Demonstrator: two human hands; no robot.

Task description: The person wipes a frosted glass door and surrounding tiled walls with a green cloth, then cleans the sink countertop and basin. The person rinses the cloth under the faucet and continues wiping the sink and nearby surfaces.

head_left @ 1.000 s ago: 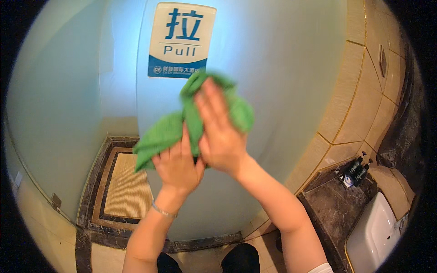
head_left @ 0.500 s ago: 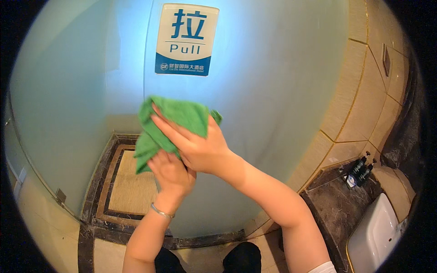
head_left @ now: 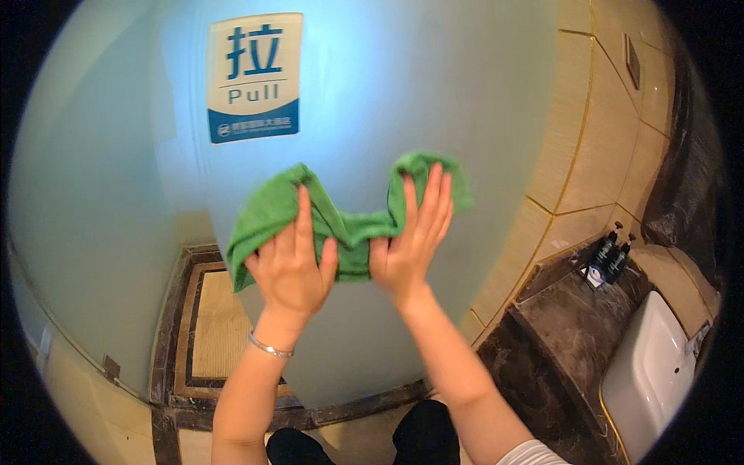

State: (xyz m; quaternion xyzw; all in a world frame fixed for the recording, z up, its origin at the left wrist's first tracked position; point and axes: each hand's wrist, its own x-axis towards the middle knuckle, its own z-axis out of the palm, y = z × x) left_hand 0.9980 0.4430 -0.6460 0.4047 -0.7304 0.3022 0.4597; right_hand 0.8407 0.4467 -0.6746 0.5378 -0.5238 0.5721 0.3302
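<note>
A green cloth (head_left: pixel 366 229) is stretched between my two hands against the frosted glass panel (head_left: pixel 341 341), sagging in the middle. My left hand (head_left: pixel 291 267) presses one end of it, index finger extended and thumb turned toward the right; a fold partly covers the other fingers. My right hand (head_left: pixel 417 236) holds the other end, its long fingers laid over the bunched fabric and its thumb toward the left. A silver bangle (head_left: pixel 271 346) circles my left wrist. Above the cloth, a white and blue sign plate (head_left: pixel 256 77) is fixed to the glass.
At the right is a dark stone counter (head_left: pixel 554 314) with a white basin (head_left: pixel 647 372) and dark pump bottles (head_left: pixel 612 257). A tiled wall (head_left: pixel 573 147) adjoins the glass. Behind the glass at left lies a ribbed mat (head_left: pixel 217 325) inside a dark stone border. A metal hinge (head_left: pixel 111 366) sits low at far left.
My hands, close together before with the cloth bunched between them, have moved apart. The right hand went rightward, spreading the cloth. The view has shifted, so the sign appears further left.
</note>
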